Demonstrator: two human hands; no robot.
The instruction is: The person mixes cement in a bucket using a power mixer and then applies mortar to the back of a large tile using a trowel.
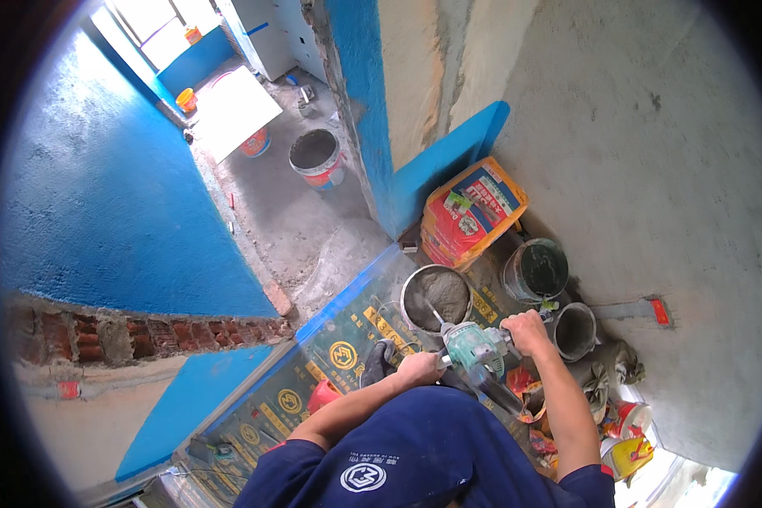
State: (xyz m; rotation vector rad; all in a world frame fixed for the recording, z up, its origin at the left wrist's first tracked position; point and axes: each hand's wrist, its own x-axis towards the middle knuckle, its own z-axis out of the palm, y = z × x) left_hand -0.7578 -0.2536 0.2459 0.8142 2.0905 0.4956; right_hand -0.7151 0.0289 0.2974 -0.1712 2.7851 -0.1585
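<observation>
Navy cloth fills the nearest part of the view: a shirt [415, 436] bearing a round white emblem, with bare forearms reaching forward from its sleeves. Just beyond it, a pale-green power mixer [474, 347] is held between the two hands, in front of the body. On its left side, the left hand [420, 369] has its grip closed around a handle; on the right, the right hand [527, 332] has its grip wrapped about the opposite one. From the mixer a metal shaft [434, 313] slants down into grey mortar [446, 290] inside a round bucket [402, 303].

Beneath lies a dark-green floor covering [313, 366] printed in yellow. Right of the hands, crumpled bags and containers crowd the floor, among them a yellow container [632, 457]. Near the right hand is a grey bucket [595, 326], with a dark-lined bucket [521, 293] a little farther off. Behind the mortar bucket, a stack of red and orange sacks [470, 216] leans by the wall.

Farther away, past a blue-edged doorway, a mortar-smeared bucket [323, 178] with a red band sits on bare concrete. Near it, a white board [244, 114] covers part of another pail [255, 144]. Farthest is a bright window [151, 32].
</observation>
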